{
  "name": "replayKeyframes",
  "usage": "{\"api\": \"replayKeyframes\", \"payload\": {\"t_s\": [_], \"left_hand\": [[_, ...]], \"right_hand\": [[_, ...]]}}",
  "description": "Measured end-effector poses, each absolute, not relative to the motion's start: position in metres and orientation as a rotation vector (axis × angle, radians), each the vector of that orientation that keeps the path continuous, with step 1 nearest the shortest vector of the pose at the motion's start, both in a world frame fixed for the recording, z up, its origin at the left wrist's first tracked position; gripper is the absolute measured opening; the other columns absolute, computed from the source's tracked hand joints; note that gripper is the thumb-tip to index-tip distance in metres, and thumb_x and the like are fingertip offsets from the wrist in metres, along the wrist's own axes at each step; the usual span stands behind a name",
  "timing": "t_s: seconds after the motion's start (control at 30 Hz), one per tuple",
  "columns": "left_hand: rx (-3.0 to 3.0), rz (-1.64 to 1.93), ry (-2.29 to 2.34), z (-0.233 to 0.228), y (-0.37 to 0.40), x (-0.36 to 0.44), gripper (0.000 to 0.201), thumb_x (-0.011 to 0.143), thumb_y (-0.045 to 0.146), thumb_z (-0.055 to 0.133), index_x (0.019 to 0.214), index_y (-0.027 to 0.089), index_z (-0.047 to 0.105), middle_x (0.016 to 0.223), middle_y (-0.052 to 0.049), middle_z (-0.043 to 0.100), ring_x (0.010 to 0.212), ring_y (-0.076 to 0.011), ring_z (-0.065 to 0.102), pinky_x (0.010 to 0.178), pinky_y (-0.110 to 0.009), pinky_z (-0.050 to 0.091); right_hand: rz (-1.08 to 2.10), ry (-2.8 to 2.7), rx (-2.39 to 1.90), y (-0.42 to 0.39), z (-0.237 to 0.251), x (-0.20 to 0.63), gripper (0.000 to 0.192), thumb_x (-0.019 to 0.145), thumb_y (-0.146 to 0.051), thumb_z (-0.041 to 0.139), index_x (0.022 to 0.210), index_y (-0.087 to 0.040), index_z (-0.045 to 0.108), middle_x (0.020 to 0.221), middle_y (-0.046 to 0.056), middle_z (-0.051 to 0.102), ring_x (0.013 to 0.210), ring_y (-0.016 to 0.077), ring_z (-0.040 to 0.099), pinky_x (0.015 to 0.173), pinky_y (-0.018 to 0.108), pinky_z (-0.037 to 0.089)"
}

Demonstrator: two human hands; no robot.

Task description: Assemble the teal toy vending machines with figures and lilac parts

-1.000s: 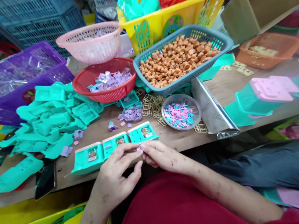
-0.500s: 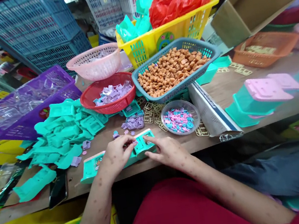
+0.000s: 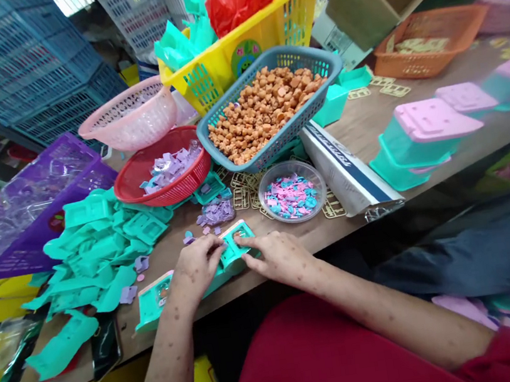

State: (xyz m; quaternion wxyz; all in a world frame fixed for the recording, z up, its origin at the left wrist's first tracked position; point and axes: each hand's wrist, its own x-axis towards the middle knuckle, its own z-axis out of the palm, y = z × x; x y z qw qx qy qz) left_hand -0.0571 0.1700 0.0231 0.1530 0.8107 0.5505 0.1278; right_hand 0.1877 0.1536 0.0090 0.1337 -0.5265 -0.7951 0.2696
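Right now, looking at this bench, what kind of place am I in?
Probably a small toy assembly workshop. Both hands, left hand and right hand, press on a teal plastic piece at a wooden workbench, beside a pile of teal parts, a basket of small brown pieces and stacked blue crates.

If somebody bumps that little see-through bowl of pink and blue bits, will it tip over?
Probably not easily: the clear bowl looks wide and shallow and sits flat on the table. It seems thin plastic, so likely light and apt to slide. The pink and blue bits lie loose, so a hard knock might scatter them.
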Motion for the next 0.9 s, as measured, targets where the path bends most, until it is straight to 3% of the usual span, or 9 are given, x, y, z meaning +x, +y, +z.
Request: {"api": "replayKeyframes", "payload": {"t_s": [0.4, 0.57, 0.63, 0.73, 0.8, 0.9], "left_hand": [[2.464, 0.09, 1.396, 0.025, 0.191, -0.059, 0.012, 0.103, 0.017, 0.065, 0.093, 0.021, 0.073, 0.091, -0.006, 0.079, 0.088, -0.0253, 0.074, 0.08, -0.035, 0.049], [2.476, 0.206, 1.386, 0.03, 0.189, -0.061, 0.008, 0.099, 0.014, 0.07, 0.093, 0.02, 0.071, 0.093, -0.005, 0.078, 0.088, -0.0241, 0.074, 0.081, -0.034, 0.053], [2.465, 0.299, 1.415, 0.039, 0.181, -0.064, 0.003, 0.102, 0.022, 0.072, 0.104, 0.02, 0.072, 0.096, -0.005, 0.077, 0.088, -0.0237, 0.074, 0.081, -0.035, 0.055], [2.385, 0.618, 1.538, 0.055, 0.149, -0.062, 0.02, 0.111, 0.033, 0.063, 0.126, 0.021, 0.069, 0.113, -0.008, 0.076, 0.1, -0.0244, 0.074, 0.089, -0.038, 0.058], [2.328, 0.821, 1.495, 0.061, 0.119, -0.055, 0.017, 0.113, 0.031, 0.061, 0.128, 0.025, 0.068, 0.121, -0.007, 0.075, 0.109, -0.023, 0.073, 0.097, -0.037, 0.058], [2.34, 0.838, 1.267, 0.06, 0.077, -0.043, 0.02, 0.111, 0.024, 0.066, 0.13, 0.029, 0.069, 0.127, -0.005, 0.075, 0.121, -0.0215, 0.071, 0.109, -0.036, 0.056]], "right_hand": [[0.872, -2.224, -1.526, 0.155, 0.002, 0.184, 0.048, 0.106, -0.048, 0.061, 0.153, -0.042, 0.07, 0.115, 0.007, 0.088, 0.108, 0.0328, 0.083, 0.093, 0.043, 0.06], [1.016, -2.077, -1.388, 0.156, -0.003, 0.188, 0.053, 0.104, -0.052, 0.065, 0.153, -0.032, 0.07, 0.084, 0.003, 0.08, 0.08, 0.0249, 0.076, 0.078, 0.035, 0.054], [1.213, -1.87, -1.275, 0.154, -0.009, 0.191, 0.055, 0.104, -0.047, 0.061, 0.156, -0.027, 0.065, 0.076, -0.001, 0.072, 0.069, 0.0197, 0.066, 0.071, 0.032, 0.05], [1.699, -1.275, -1.012, 0.145, -0.014, 0.191, 0.051, 0.1, -0.033, 0.059, 0.149, -0.024, 0.065, 0.079, -0.003, 0.065, 0.066, 0.0144, 0.053, 0.067, 0.028, 0.046], [2.007, -0.907, -0.822, 0.134, -0.012, 0.187, 0.049, 0.093, -0.028, 0.069, 0.141, -0.022, 0.069, 0.088, -0.002, 0.068, 0.071, 0.0118, 0.057, 0.071, 0.026, 0.05], [2.247, -0.727, -0.656, 0.117, -0.002, 0.171, 0.06, 0.084, -0.026, 0.09, 0.141, -0.022, 0.071, 0.112, 0.004, 0.076, 0.096, 0.0136, 0.071, 0.09, 0.027, 0.057]]}}
